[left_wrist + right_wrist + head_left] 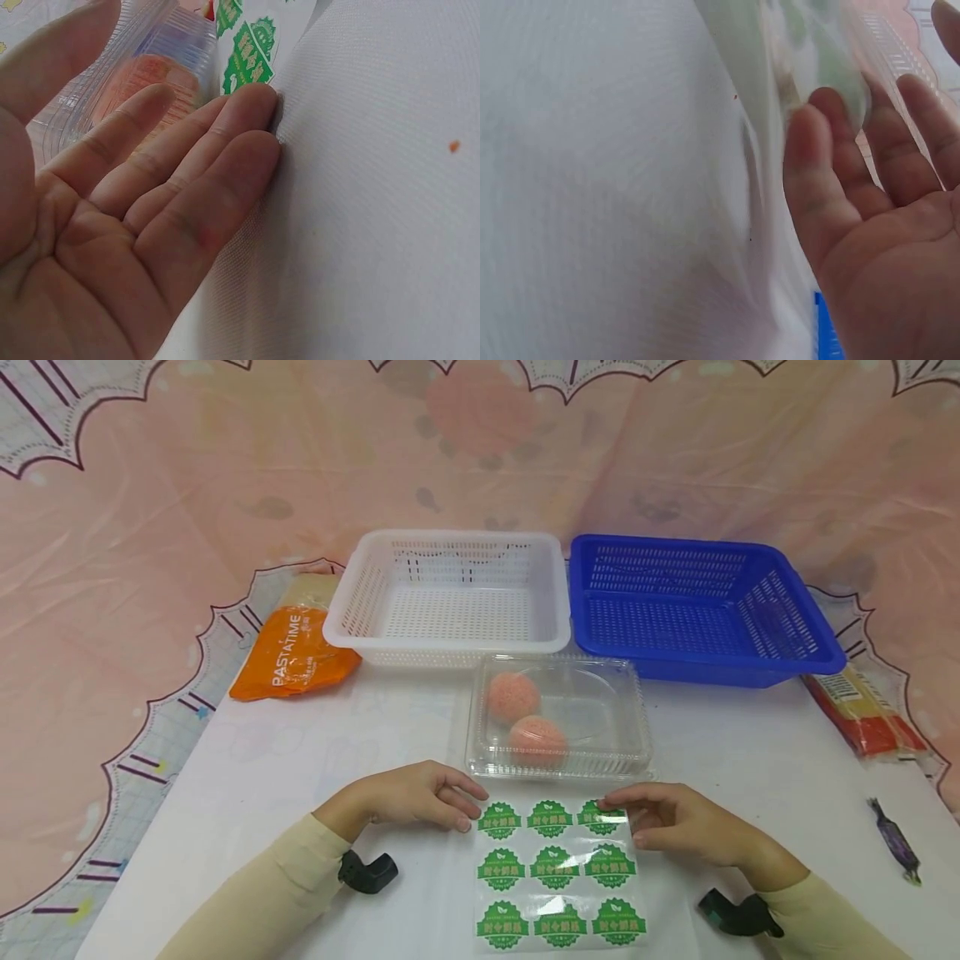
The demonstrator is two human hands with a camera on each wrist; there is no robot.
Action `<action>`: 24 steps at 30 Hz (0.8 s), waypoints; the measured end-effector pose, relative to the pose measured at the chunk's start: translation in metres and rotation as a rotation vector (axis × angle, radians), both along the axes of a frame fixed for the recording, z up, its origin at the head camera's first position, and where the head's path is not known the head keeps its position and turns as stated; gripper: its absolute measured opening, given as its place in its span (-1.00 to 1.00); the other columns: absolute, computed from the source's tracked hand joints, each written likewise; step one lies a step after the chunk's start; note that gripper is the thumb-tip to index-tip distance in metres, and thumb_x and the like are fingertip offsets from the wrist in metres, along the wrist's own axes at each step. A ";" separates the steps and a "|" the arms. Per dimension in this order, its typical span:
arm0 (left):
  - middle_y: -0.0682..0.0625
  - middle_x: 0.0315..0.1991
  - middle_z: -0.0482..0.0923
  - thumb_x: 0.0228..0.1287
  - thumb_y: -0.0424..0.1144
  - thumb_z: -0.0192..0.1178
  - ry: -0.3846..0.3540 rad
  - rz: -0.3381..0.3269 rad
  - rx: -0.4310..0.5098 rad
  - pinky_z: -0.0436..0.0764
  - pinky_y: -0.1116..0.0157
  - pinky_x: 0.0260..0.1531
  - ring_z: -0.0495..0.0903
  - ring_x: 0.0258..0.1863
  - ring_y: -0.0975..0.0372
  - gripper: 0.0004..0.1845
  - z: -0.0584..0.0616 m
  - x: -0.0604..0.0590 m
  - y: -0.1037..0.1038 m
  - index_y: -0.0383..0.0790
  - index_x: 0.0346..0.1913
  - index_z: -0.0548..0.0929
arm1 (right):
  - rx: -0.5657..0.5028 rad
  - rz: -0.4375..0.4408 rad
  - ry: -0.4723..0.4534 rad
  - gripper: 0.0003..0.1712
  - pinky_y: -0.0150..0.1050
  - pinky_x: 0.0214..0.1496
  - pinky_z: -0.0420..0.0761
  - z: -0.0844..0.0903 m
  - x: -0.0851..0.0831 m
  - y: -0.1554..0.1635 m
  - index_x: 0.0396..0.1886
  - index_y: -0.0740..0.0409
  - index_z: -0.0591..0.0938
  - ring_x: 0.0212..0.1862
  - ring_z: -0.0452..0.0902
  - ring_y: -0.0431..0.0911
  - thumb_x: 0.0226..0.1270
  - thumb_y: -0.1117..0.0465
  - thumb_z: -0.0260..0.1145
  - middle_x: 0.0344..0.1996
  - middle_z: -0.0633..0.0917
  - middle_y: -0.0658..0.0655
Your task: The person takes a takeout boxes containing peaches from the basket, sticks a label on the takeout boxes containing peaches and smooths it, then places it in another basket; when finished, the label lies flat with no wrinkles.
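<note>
L hand (pixel 408 797) fingers loose, straight, tips resting at top-left corner of clear sheet of nine round green stickers (pixel 558 877). R hand (pixel 678 822) relaxed, fingertips touching top-right sticker; not visibly pinched. Sheet btwn both hands, long axis running toward body, equally near each. Just beyond fingertips: closed clear plastic clamshell box (pixel 558 714) w/ two pink balls inside.
</note>
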State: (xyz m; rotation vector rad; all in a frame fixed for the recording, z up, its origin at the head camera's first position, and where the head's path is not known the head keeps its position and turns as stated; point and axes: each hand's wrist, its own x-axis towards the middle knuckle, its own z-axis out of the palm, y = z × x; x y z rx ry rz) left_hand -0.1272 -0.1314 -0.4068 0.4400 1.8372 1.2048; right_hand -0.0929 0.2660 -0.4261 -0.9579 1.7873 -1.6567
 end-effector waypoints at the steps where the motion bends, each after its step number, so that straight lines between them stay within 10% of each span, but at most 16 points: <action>1: -0.08 -0.02 0.72 0.23 -0.33 0.38 0.000 0.001 0.001 0.62 0.24 0.00 0.67 0.00 0.18 -0.52 0.000 0.000 0.000 -0.34 0.21 0.60 | -0.011 0.009 -0.020 -0.49 -0.30 0.14 0.57 0.000 0.000 -0.001 0.31 0.47 0.44 0.20 0.53 -0.17 0.36 0.59 0.16 0.26 0.58 0.04; 7: -0.09 -0.03 0.72 0.23 -0.35 0.38 -0.005 0.003 0.007 0.62 0.26 -0.02 0.68 -0.01 0.18 -0.53 -0.001 0.000 0.000 -0.35 0.21 0.60 | -0.032 0.029 -0.118 -0.50 -0.27 0.23 0.51 -0.001 0.001 -0.005 0.31 0.61 0.34 0.29 0.47 -0.13 0.40 0.57 0.14 0.30 0.52 0.26; 24: -0.08 -0.06 0.73 0.25 -0.32 0.37 -0.010 -0.020 -0.001 0.58 0.23 0.06 0.67 -0.03 0.18 -0.49 0.004 -0.001 -0.010 -0.34 0.26 0.56 | -0.156 0.039 -0.178 -0.45 -0.26 0.20 0.50 0.006 0.005 -0.007 0.30 0.73 0.24 0.30 0.46 -0.12 0.34 0.65 0.11 0.30 0.56 0.08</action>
